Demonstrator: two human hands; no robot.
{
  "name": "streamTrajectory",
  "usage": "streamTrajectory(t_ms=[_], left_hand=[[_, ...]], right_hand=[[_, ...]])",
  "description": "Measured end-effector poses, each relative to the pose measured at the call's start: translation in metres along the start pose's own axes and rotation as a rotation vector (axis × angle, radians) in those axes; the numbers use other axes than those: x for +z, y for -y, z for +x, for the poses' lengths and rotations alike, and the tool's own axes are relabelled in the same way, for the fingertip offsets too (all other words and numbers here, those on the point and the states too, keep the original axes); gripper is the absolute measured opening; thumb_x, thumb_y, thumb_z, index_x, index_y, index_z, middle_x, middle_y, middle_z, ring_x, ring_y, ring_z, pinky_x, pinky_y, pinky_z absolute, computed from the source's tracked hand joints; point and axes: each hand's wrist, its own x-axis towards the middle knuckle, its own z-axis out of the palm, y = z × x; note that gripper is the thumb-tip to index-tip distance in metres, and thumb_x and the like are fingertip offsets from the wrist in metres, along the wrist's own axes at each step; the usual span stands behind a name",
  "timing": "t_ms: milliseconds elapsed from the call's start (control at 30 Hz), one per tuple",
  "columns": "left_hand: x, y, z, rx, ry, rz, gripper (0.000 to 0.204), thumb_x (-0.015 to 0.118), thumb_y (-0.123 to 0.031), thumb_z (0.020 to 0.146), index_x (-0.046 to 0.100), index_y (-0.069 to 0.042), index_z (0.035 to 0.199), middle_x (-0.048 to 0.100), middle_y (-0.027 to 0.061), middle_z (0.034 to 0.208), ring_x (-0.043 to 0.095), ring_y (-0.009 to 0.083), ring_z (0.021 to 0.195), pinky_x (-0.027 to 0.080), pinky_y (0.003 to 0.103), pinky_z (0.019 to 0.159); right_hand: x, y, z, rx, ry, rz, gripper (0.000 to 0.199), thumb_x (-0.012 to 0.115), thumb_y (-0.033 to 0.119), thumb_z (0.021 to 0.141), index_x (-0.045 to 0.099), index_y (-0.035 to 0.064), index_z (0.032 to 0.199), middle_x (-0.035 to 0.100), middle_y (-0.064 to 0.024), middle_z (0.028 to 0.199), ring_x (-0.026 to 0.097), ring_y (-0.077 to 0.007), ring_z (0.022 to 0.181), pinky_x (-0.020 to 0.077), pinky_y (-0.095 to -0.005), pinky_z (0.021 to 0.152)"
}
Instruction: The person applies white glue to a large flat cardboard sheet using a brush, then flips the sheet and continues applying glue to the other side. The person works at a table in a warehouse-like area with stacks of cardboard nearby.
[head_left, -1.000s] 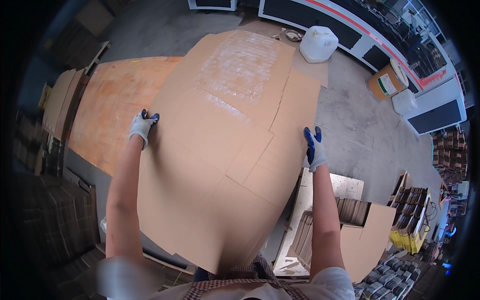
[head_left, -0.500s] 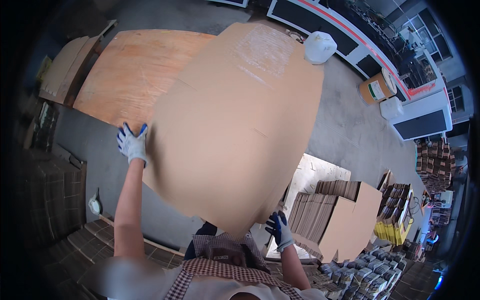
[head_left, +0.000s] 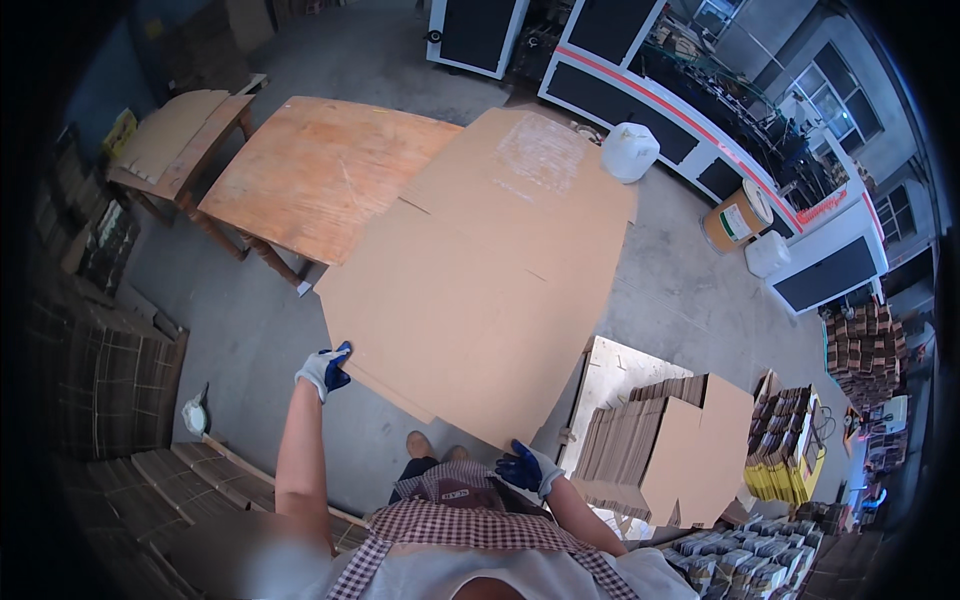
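a broad cardboard sheet (head_left: pixel 470 270) lies flat, the orange wooden desk (head_left: pixel 320 170) at its far left side. at its near left edge is a worker's left hand (head_left: pixel 325 372), whether gripping cannot be told; by its near corner, the right hand (head_left: pixel 528 470) rests loosely open. spreading looks nearly done, a layer (head_left: pixel 400 396) jutting from its near left edge seemingly still unaligned.
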Motion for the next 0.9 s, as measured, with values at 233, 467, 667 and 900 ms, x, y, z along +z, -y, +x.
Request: streamTrajectory(t_ms=[233, 467, 667, 900], left_hand=[[0.047, 0.035, -0.172, 0.393, 0.133, -0.039, 0.035, 0.069, -0.008, 0.090, 0.063, 0.005, 0.122, 0.071, 0.0088, 0.107, 0.068, 0.0202, 0.099, 0.055, 0.030, 0.082], [-0.028, 0.054, -0.242, 1.154, -0.492, 0.810, 0.036, 0.062, 0.006, 0.082, 0.065, -0.001, 0.117, 0.068, 0.0168, 0.111, 0.066, 0.0297, 0.101, 0.054, 0.042, 0.090], [0.005, 0.027, -0.225, 0.673, -0.116, -0.606, 0.034, 0.062, -0.015, 0.096, 0.052, -0.011, 0.128, 0.062, 0.0061, 0.116, 0.064, 0.0229, 0.106, 0.055, 0.039, 0.087], [-0.035, -0.025, -0.184, 0.395, 0.184, -0.215, 0.045, 0.059, -0.016, 0.100, 0.048, 0.000, 0.140, 0.061, 0.0126, 0.127, 0.064, 0.0271, 0.111, 0.053, 0.037, 0.096]], right_hand=[[-0.046, -0.041, -0.061, -0.198, 0.186, 0.151, 0.050, 0.065, 0.047, 0.093, 0.059, 0.0074, 0.123, 0.069, -0.0103, 0.108, 0.066, -0.0239, 0.094, 0.0527, -0.0353, 0.083], [0.063, -0.023, -0.071, -0.529, 0.481, 0.477, 0.047, 0.063, 0.044, 0.094, 0.055, 0.0153, 0.131, 0.064, -0.0036, 0.121, 0.064, -0.0215, 0.100, 0.0544, -0.0398, 0.082], [0.269, 0.018, -0.024, -0.659, 0.660, 0.118, 0.048, 0.057, 0.031, 0.101, 0.043, 0.0180, 0.145, 0.050, -0.0079, 0.143, 0.049, -0.0274, 0.132, 0.0444, -0.0495, 0.106], [0.449, 0.105, 0.069, -0.977, 0.393, 0.086, 0.038, 0.064, 0.003, 0.090, 0.055, 0.0127, 0.126, 0.063, -0.0083, 0.120, 0.062, -0.0285, 0.114, 0.0532, -0.0480, 0.095]])
